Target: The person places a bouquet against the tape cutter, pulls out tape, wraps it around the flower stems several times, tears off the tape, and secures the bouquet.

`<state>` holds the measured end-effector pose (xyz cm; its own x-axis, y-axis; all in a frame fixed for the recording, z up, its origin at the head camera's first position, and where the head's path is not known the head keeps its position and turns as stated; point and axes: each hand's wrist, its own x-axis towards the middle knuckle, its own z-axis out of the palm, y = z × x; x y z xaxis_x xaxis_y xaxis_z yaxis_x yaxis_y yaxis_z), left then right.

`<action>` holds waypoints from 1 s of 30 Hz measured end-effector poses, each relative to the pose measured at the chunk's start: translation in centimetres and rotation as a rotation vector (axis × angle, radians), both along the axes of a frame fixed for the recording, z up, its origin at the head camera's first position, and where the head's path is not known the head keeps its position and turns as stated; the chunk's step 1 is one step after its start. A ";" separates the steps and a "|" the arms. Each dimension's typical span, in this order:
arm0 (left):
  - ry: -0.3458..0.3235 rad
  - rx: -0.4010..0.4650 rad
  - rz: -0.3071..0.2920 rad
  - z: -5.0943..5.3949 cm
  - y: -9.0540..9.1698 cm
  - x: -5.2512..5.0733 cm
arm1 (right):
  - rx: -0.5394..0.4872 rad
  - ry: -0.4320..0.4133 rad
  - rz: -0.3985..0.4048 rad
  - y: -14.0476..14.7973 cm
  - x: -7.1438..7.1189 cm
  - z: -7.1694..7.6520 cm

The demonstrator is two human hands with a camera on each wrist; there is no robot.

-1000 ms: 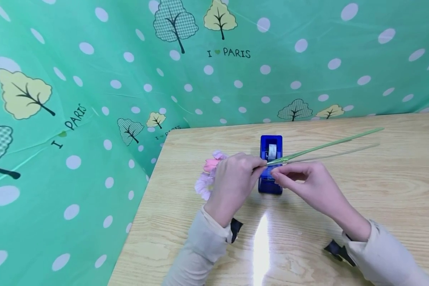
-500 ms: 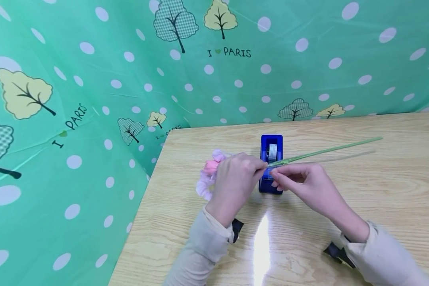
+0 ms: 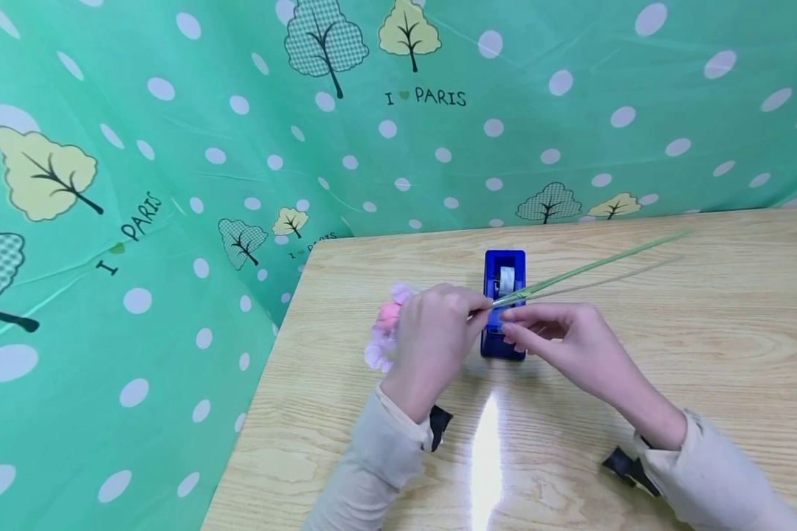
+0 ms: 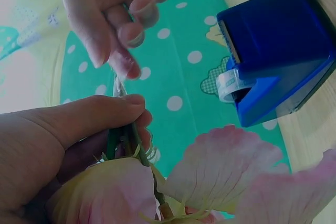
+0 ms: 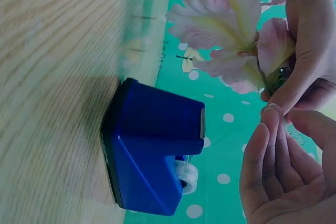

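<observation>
My left hand (image 3: 432, 343) pinches the green stems (image 3: 591, 267) of several artificial flowers between thumb and fingers. The pale pink-purple petals (image 4: 220, 169) lie at that hand's side, and a pink bloom (image 3: 388, 317) shows in the head view. Shiny clear tape (image 4: 119, 86) covers the stems just beyond the left thumb. My right hand (image 3: 581, 343) has its thumb and fingertips right at this taped spot, bent and close together. Whether they pinch the tape or only touch it is unclear. Both hands are above a blue tape dispenser (image 3: 503, 346).
The dispenser stands on the wooden table (image 3: 704, 332), its white-cored tape roll (image 5: 187, 176) facing the far side in the head view. Behind is a green dotted curtain (image 3: 398, 169). Black straps (image 3: 631, 470) show at the sleeve cuffs.
The far ends of the stems dip, then swing up and a little to the left. The flower heads turn slightly at the left hand. Both hands stay in nearly the same place.
</observation>
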<state>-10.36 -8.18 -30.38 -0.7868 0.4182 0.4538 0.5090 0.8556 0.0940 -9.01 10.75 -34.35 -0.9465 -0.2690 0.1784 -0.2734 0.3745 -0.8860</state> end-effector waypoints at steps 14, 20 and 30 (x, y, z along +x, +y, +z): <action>-0.025 0.012 -0.001 0.4 -0.1 -0.1 | 0.100 0.154 -0.021 0.1 -0.1 -0.2; 0.008 -0.028 0.001 0.1 0.3 -0.1 | 0.053 0.097 -0.029 0.0 0.1 0.1; 0.061 -0.053 0.033 -0.6 0.8 0.2 | -0.016 -0.040 -0.033 0.1 0.2 0.3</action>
<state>-10.17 -7.42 -30.96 -0.7722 0.4175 0.4790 0.4840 0.8749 0.0176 -8.83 10.88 -34.05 -0.9613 -0.2347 0.1442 -0.2253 0.3689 -0.9018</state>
